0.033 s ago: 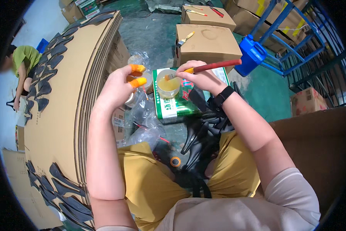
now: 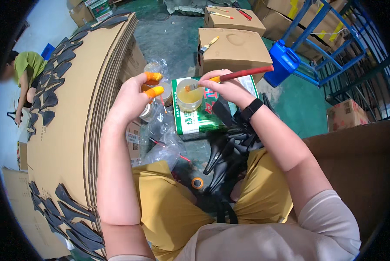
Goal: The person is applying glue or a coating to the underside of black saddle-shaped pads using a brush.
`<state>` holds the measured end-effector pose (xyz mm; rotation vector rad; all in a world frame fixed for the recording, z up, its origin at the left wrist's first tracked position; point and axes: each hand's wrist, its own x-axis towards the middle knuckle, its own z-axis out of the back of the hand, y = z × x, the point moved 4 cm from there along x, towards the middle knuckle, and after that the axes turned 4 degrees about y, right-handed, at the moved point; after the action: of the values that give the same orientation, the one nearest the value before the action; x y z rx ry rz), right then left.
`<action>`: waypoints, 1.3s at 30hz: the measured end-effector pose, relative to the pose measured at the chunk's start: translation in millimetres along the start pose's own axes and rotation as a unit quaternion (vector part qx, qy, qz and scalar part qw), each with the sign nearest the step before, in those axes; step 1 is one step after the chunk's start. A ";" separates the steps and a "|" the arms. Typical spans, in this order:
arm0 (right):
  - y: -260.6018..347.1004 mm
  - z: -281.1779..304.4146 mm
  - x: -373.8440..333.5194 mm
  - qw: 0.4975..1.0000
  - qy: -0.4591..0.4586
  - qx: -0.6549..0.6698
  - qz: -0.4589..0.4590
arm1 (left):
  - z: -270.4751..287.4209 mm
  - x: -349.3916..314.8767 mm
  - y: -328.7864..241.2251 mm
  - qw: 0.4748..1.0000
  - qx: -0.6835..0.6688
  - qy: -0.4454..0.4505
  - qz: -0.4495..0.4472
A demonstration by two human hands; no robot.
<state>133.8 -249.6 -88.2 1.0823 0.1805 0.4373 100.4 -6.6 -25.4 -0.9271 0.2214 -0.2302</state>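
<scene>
My right hand [image 2: 227, 89] grips a paintbrush [image 2: 246, 73] by its red and yellow handle. The bristles dip into a clear plastic cup [image 2: 189, 105] of yellowish liquid, standing on a green and white tin [image 2: 210, 125]. Left of the cup, my left hand [image 2: 133, 95] is raised with thumb and index finger apart and nothing between them. Orange-yellow finger covers [image 2: 153, 92] sit on those two fingertips. Below my right hand, a dark flat piece [image 2: 222, 112] is near the tin; what supports it is hidden. Black curved pieces [image 2: 219, 152] are heaped between the tin and my knees.
At left, stacked cardboard sheets [image 2: 79, 113] carry several black pieces [image 2: 66, 56]; a person in a green top [image 2: 29, 65] crouches beyond. Cardboard boxes [image 2: 229, 50] with brushes [image 2: 210, 44], a blue jerrycan [image 2: 283, 63] and a blue metal frame [image 2: 318, 43] stand ahead. Clear plastic wrap [image 2: 164, 143] lies left of the tin.
The brush tip has shifted slightly inside the cup, and the fingers of my left hand have moved a little. Everything else looks the same.
</scene>
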 end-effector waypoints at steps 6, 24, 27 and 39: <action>-39.6 -2.2 -17.2 0.886 -0.117 0.416 -0.171 | -0.6 7.1 8.0 0.999 -0.026 -0.033 -0.008; -46.6 5.3 -26.5 0.886 -0.084 0.431 -0.152 | -5.8 15.0 12.2 0.999 -0.034 -0.026 -0.006; -26.7 9.0 -32.0 0.961 -0.031 0.264 -0.075 | -6.5 15.4 13.3 0.999 -0.038 -0.024 -0.005; -45.6 10.1 -58.6 0.880 -0.074 0.463 -0.077 | -16.9 24.7 4.8 0.999 -0.027 0.014 0.014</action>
<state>96.2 -301.0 -127.9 2.0216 0.3558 0.0984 119.6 -23.8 -41.3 -0.9737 0.2672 -0.2127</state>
